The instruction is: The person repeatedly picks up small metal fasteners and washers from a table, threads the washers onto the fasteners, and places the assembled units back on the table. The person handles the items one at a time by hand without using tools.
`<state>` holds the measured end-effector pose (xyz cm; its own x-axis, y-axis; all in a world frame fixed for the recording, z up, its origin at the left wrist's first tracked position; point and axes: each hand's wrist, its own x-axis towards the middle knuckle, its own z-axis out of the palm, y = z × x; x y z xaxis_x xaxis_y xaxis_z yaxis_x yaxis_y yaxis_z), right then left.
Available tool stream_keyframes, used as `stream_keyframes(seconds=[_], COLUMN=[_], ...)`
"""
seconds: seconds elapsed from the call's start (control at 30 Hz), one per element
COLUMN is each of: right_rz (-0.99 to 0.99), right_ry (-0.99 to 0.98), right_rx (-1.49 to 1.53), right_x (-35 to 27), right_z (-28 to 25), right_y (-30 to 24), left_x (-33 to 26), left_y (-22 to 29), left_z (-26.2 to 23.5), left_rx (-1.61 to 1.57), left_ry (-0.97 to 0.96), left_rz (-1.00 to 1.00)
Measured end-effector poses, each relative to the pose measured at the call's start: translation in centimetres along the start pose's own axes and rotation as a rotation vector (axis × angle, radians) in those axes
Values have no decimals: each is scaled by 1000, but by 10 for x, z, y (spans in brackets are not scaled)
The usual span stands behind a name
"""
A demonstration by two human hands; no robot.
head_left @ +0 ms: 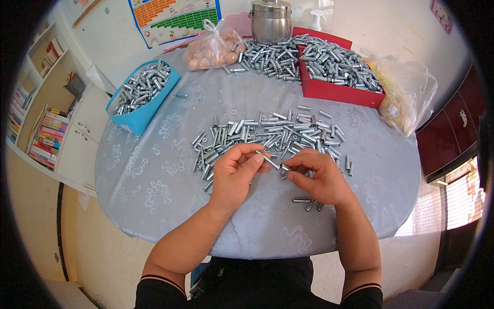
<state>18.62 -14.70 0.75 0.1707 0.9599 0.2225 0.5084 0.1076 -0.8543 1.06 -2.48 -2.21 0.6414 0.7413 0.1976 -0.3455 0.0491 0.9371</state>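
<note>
Over the near part of a loose pile of metal sleeves and bolts (272,130), my two hands are close together. Between the thumb and fingers of my left hand (234,175) is a slim silver bolt (267,160), tilted down toward the right. My right hand (320,177) pinches a small silver metal piece (284,167) at the bolt's lower end; whether the two touch, I cannot tell. Several metal sleeves (307,202) lie beneath my right wrist, apart from the pile.
A blue box (135,122) full of metal parts stands at the left. A red box (337,93) of similar parts is far right, beside a heap (267,59). Behind are a bag of round brown items (213,51), a steel pot (271,23) and a clear plastic bag (406,87).
</note>
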Motion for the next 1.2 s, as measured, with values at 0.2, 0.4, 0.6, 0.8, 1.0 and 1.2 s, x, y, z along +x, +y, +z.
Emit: stream_keyframes(seconds=[0.2,0.4,0.6,0.8,1.0,1.2], right_rz=[-44,37,21,-37,-55,-31], right_ry=[85,138,143,140,141,136], right_rx=[29,105,25,-36,-71,-35], right_x=[-1,-2,-1,0,0,0], right_z=[-2,-2,-4,-1,1,3], right_y=[6,8,6,7,5,5], left_x=[-3,-5,-5,-4,-4,-5], left_y=[13,-4,6,6,8,6], left_z=[6,2,3,4,4,0], left_rx=[-18,232,506,566,651,763], left_ry=[-8,-33,-63,-101,-141,-210], left_rz=[-149,-23,91,186,218,260])
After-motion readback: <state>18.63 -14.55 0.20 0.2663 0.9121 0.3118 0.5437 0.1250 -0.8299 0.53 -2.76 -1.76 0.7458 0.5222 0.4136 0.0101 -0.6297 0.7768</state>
